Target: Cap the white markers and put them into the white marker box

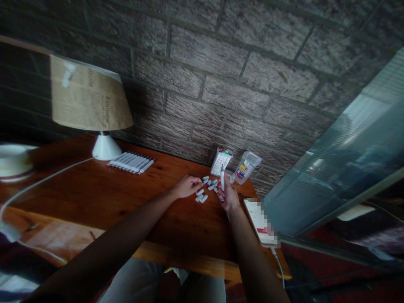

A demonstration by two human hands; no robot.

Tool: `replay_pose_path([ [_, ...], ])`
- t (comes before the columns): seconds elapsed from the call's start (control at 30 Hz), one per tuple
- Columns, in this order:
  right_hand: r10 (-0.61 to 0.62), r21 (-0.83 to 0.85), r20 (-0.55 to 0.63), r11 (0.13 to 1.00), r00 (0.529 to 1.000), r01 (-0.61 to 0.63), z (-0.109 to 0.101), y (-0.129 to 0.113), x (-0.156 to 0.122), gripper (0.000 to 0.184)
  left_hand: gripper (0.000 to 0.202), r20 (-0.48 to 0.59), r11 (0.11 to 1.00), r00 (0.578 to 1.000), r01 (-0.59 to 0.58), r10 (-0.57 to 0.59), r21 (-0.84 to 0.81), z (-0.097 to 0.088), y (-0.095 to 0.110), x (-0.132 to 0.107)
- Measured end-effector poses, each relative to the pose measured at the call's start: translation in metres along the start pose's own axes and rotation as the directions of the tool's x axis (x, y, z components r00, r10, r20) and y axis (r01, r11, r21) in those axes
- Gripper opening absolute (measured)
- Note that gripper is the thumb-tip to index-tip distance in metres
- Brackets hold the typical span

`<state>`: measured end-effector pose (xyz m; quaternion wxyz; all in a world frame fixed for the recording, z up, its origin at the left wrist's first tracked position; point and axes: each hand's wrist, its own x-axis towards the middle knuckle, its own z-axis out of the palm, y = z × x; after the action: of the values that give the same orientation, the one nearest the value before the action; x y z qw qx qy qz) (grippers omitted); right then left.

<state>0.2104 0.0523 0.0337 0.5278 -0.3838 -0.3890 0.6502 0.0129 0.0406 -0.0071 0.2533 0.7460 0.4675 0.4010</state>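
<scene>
My right hand (229, 191) is closed around an uncapped white marker (222, 180), its dark tip pointing up. To the left, my left hand (189, 186) rests low over the table, fingers bent together at the edge of a pile of loose marker caps (211, 185). Whether a cap is between its fingertips is too small to tell. Three white caps (201, 196) lie just in front of the pile. Behind my right hand stand a clear case full of markers (220, 163) with coloured ends and a second clear plastic case (248, 166) with a yellow and blue label.
A row of white markers (131, 163) lies by the lamp (105, 147) on the wooden table (170, 223). A white bowl (14, 162) stands far left. At the right edge lies a blurred white device (259, 221) with a cable. A brick wall (205, 88) rises behind.
</scene>
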Motion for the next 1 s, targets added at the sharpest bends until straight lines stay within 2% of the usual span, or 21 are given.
replay_pose_path([
  [0.3,0.020,0.029,0.046,0.999,0.999,-0.021,0.005,-0.003,-0.004,0.055,0.038,0.007,1.000,1.000,0.008,-0.008,-0.013,0.000,-0.001,0.000],
  [0.47,-0.010,0.025,-0.018,1.000,1.000,0.011,0.002,0.001,-0.001,0.059,0.037,0.000,1.000,1.000,0.008,-0.008,-0.009,0.000,-0.001,-0.001],
  [0.6,-0.016,0.022,0.055,1.000,0.998,0.014,0.000,0.003,0.000,0.066,0.039,-0.002,1.000,1.000,-0.006,0.006,-0.012,0.000,-0.002,-0.001],
  [0.87,0.013,-0.050,0.065,0.999,0.998,-0.010,0.003,0.005,-0.004,0.060,0.038,-0.006,1.000,1.000,0.007,-0.007,0.000,-0.001,0.001,-0.001],
  [1.0,0.005,-0.010,0.078,1.000,0.997,-0.004,0.004,0.002,-0.005,0.058,0.041,-0.007,1.000,1.000,-0.001,0.001,0.011,0.000,0.001,-0.001],
])
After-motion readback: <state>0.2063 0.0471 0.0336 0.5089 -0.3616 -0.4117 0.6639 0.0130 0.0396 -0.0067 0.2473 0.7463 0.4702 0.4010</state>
